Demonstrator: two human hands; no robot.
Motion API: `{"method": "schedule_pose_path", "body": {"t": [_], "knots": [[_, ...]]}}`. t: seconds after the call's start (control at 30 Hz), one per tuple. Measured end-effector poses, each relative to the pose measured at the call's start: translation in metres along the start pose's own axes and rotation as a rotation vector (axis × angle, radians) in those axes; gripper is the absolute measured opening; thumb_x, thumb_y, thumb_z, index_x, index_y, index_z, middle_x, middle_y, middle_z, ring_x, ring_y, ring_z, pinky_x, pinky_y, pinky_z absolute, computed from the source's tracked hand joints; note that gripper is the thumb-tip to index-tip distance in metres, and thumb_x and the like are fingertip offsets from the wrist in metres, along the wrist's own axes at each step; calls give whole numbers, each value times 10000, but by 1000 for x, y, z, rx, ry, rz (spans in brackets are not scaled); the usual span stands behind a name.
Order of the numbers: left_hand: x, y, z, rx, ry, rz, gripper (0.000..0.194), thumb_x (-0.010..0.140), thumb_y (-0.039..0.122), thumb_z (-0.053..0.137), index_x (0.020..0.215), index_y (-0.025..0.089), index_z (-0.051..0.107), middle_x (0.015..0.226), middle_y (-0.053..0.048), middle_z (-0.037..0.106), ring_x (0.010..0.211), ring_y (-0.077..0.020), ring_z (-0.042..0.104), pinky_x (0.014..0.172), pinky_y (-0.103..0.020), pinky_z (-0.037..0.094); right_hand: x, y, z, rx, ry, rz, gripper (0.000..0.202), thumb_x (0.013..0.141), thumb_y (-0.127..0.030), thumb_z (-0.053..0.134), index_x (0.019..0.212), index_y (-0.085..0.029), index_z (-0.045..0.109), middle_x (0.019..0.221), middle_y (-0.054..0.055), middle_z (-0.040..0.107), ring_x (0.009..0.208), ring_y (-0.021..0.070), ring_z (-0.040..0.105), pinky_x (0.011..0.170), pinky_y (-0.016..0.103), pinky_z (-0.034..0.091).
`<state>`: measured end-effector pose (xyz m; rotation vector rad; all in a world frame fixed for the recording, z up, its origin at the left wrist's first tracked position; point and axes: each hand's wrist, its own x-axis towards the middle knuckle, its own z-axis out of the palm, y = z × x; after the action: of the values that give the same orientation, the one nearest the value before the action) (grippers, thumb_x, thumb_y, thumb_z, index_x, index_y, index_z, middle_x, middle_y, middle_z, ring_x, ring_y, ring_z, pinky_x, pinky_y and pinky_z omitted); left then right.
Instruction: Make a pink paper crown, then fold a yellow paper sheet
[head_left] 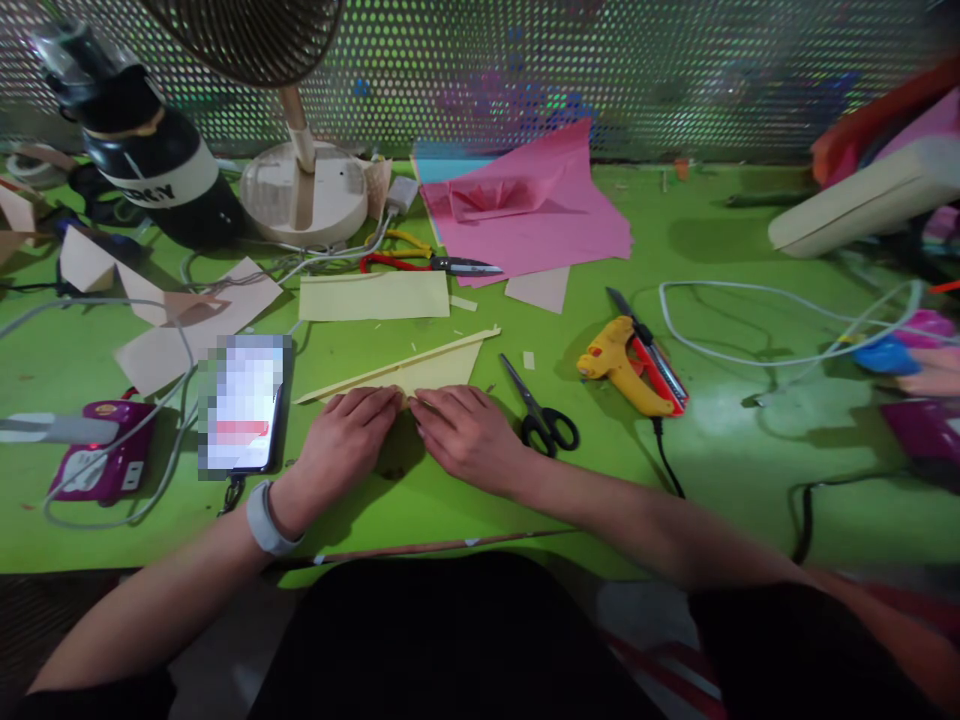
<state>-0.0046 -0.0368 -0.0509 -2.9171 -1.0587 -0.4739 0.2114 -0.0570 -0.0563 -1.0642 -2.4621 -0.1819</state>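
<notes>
A pale yellow sheet of paper [456, 368] lies on the green table, with a narrow folded strip along its far slanting edge. My left hand [346, 432] has its fingers closed at the paper's near edge, thumb hidden. Close beside it, my right hand [471, 436] grips the same edge, its fingers bunched together. The two sets of fingertips almost meet. Just right of my right hand rest black scissors [541, 412], blades pointing away from me. Behind the sheet is a flat yellow paper strip [373, 297].
A yellow glue gun [619, 368] and a red box cutter [658, 365] lie to the right. On the left are a phone [246, 405], a purple power adapter [105, 455] and loose cables. A fan base [337, 195], black bottle [161, 165] and pink paper [555, 225] stand behind.
</notes>
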Motion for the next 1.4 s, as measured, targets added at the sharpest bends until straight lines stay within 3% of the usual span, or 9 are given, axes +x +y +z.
{"method": "schedule_pose_path", "body": {"t": [0.57, 0.77, 1.0, 1.23, 1.4], "knots": [[0, 1, -2, 2, -20, 0, 318, 911, 53, 515, 1193, 107, 651, 1247, -125, 691, 1075, -271, 652, 887, -412, 554, 0, 1, 0, 7, -6, 12, 344, 990, -255, 505, 1151, -25, 703, 1115, 172, 730, 963, 249, 619, 811, 399, 532], [0, 2, -2, 0, -16, 2, 297, 933, 102, 519, 1198, 125, 652, 1239, -130, 687, 1079, -271, 646, 889, -417, 540, -1, 2, 3, 59, -69, 46, 367, 1004, -314, 488, 1162, -62, 703, 1145, 181, 710, 993, 260, 608, 844, 422, 515], [0, 6, -5, 74, -89, 32, 287, 959, 164, 516, 1209, 133, 653, 1299, -133, 655, 1120, -289, 633, 857, -419, 529, -2, -1, 1, 51, -132, 40, 398, 1014, -329, 459, 1177, -50, 690, 1184, 196, 694, 1024, 270, 600, 859, 428, 505], [-2, 6, -12, 149, -163, 32, 450, 980, 450, 520, 1295, 139, 602, 1406, -159, 578, 1232, -314, 574, 968, -447, 488, -3, 2, -1, 16, -200, 32, 447, 1014, -354, 427, 1218, -40, 670, 1226, 212, 676, 1095, 288, 589, 893, 451, 488], [-12, -2, -17, 175, -181, 34, 536, 963, 502, 526, 1368, 152, 554, 1408, -168, 570, 1250, -326, 557, 997, -464, 471, -4, 5, -3, 31, -210, 37, 443, 998, -347, 451, 1224, -31, 665, 1247, 214, 662, 1114, 291, 585, 909, 466, 485]]}}
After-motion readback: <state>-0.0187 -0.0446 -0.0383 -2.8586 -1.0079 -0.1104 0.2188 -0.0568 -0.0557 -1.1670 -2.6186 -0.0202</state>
